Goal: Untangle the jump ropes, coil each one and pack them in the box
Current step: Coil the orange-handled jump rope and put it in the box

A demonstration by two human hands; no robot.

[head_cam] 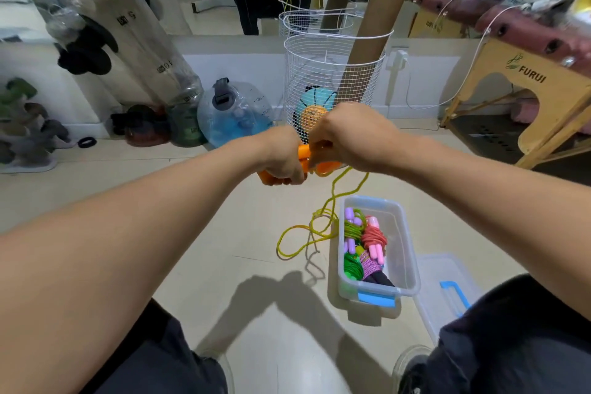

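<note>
Dark trouser knees [511, 345] frame the bottom of the view, and between them lies pale, smooth floor tile [204, 233] crossed by the shadow of two raised arms. Above the clear plastic box [406, 253], the left hand [281, 157] is curled tight around the orange plastic handles [303, 153] of a jump rope, their lower ends poking out under the fist. The right hand [348, 137] is closed against the same handles from the other side; its fingertips seem to pinch the cord near the handles, though blur makes the exact hold hard to read. From the hands a thin, glossy yellow-green rope [307, 233] hangs down and lies in loose, irregular loops on the floor just left of the box.

The box is rectangular with rounded corners, translucent walls and a blue latch [375, 299] at its near end. Inside lie coiled ropes: a lime-green coil with lilac handles [351, 227], a red coil with pink handles [374, 240], a bright green coil [351, 265], and a purple-wound bundle with dark handles [374, 269]. Right of the box rests its clear lid [447, 291] with a blue handle. Beyond the box stands a white wire-mesh basket [319, 73] holding a brown cardboard tube [377, 29] and a teal ball [316, 102].
</note>
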